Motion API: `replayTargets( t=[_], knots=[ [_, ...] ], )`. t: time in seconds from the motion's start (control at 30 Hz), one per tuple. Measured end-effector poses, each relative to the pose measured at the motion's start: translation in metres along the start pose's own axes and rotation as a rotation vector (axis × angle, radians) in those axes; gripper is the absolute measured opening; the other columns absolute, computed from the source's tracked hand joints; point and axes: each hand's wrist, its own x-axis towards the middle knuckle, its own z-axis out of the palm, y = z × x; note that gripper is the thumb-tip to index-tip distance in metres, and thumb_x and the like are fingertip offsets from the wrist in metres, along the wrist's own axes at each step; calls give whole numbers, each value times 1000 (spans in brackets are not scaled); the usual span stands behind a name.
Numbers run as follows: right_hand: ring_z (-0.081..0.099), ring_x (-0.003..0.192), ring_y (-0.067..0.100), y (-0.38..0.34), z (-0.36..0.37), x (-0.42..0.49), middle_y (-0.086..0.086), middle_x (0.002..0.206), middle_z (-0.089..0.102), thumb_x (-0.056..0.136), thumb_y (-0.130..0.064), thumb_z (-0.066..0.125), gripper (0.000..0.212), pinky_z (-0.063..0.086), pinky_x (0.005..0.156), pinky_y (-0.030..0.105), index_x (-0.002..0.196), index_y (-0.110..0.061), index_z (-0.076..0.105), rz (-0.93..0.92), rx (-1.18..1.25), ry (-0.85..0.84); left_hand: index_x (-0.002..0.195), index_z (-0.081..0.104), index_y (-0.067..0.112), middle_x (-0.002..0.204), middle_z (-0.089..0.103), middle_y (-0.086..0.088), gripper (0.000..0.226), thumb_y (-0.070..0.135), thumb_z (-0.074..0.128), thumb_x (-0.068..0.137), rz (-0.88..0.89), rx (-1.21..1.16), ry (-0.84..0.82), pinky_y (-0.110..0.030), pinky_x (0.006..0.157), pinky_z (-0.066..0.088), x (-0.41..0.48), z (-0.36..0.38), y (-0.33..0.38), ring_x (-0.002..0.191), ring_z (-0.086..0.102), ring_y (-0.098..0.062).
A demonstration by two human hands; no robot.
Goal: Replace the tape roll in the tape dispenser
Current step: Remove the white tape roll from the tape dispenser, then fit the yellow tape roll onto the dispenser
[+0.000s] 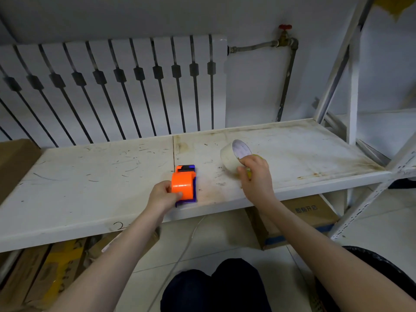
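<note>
Left hand (163,197): holds the orange tape dispenser (183,185) at middle; Right hand (255,174): grips the tape roll (231,158); Step: bringing them together; Next: line up the roll's hole.

You have one camera, on your head. It looks forward and down, close over the white shelf (112,188). Your hands are in the middle, your knees below them, the radiator (112,86) behind them.

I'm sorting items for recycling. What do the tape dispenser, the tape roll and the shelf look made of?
Tape dispenser: likely moulded plastic, with a smooth, slightly glossy orange cover and a blue base. Tape roll: pale, translucent-looking tape film on what seems a printed cardboard core. Shelf: probably white-painted metal, given the scratches and rust-coloured stains.
</note>
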Motion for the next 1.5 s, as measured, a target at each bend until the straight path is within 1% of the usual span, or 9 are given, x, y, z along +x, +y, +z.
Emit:
replayTargets(
  t=[0.2, 0.53, 0.7, 0.8, 0.93, 1.07, 1.23, 1.37, 1.5],
  knots=[
    [47, 116, 32, 38, -11, 16, 14, 137, 41, 95, -10, 46, 25, 45, 96, 39, 115, -5, 61, 179, -113, 39, 110, 62, 3, 100, 62, -12, 26, -4, 58, 85, 15, 43, -97, -28, 64, 42, 6, 12, 3, 86, 54, -21],
    [48, 110, 37, 104, -43, 40, 12, 136, 38, 95, -13, 41, 26, 48, 85, 46, 115, -12, 57, 420, -272, 161, 99, 59, 13, 108, 64, -14, 22, -4, 56, 86, 1, 78, -279, -41, 96, 48, 18, 25, 23, 101, 60, -27],
    [42, 116, 39, 133, -65, 56, 15, 136, 38, 90, -6, 45, 26, 43, 91, 48, 113, -8, 58, 568, -382, 179, 95, 59, 14, 93, 65, -5, 24, -8, 52, 88, 9, 29, -408, -18, 68, 51, 13, 34, 30, 84, 61, -13],
    [39, 120, 39, 144, -70, 62, 16, 137, 37, 85, -1, 50, 31, 40, 96, 47, 115, -7, 59, 625, -413, 151, 96, 60, 13, 96, 65, -9, 24, -8, 52, 88, 20, 47, -387, -21, 72, 51, 12, 43, 35, 85, 61, -17],
    [32, 132, 36, 141, -59, 62, 15, 141, 42, 83, -5, 55, 40, 28, 110, 45, 122, -11, 57, 600, -483, 126, 91, 60, 15, 94, 63, -8, 27, -10, 53, 85, 0, 43, -336, -27, 79, 49, 14, 51, 37, 90, 59, -21],
    [42, 127, 28, 108, -34, 56, 10, 132, 53, 87, -7, 54, 30, 34, 109, 41, 117, -9, 57, 292, -288, 140, 99, 56, 18, 91, 62, 0, 25, -2, 60, 85, -21, 4, -284, -35, 84, 50, 17, 55, 34, 88, 59, -18],
    [56, 108, 23, 68, 0, 40, 6, 113, 66, 95, -31, 47, 27, 36, 108, 44, 109, -14, 63, -20, -333, -214, 78, 53, 15, 84, 61, -7, 14, 19, 57, 91, -29, -105, -113, -43, 85, 51, 16, 58, 35, 80, 58, -24],
    [48, 123, 24, 65, 14, 37, 6, 126, 59, 94, -38, 48, 39, 17, 116, 46, 127, -19, 51, 64, -515, -374, 80, 55, 11, 82, 61, -8, 14, 16, 55, 93, -30, -134, -88, -33, 67, 52, 11, 56, 36, 75, 59, -22],
    [54, 115, 25, 64, 13, 36, 7, 122, 62, 92, -19, 51, 30, 36, 105, 38, 121, -14, 57, 97, -574, -330, 82, 56, 9, 85, 62, -10, 11, 12, 56, 92, -35, -133, -89, -34, 68, 54, 8, 52, 32, 77, 61, -23]
  ],
)
